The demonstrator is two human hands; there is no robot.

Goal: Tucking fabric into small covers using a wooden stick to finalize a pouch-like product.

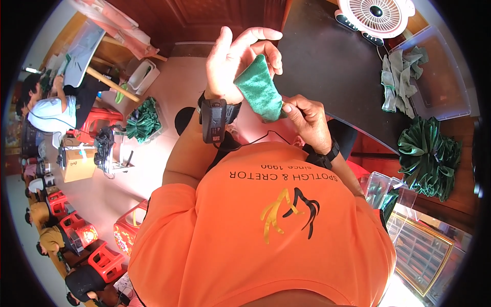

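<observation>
A small green velvet piece (259, 89) with a pointed top and a narrow lower end is held up in front of me, above my lap. My right hand (309, 123) is closed, pinching its lower end between thumb and fingers. My left hand (240, 59) is just behind the upper part, thumb and index finger spread and the other fingers loosely bent. The velvet overlaps that palm and hides part of it; whether the lower fingers touch it is unclear. Each wrist wears a black band, and a black box (214, 121) sits on the left one.
A dark table (327, 66) stands ahead to the right, with a white fan (376, 13) and a clear bin (440, 77) with grey-green cloth pieces. Bunched green velvet (429, 156) lies at right, more (143, 121) at left. People sit on red stools (106, 262) at left, near a cardboard box (79, 162).
</observation>
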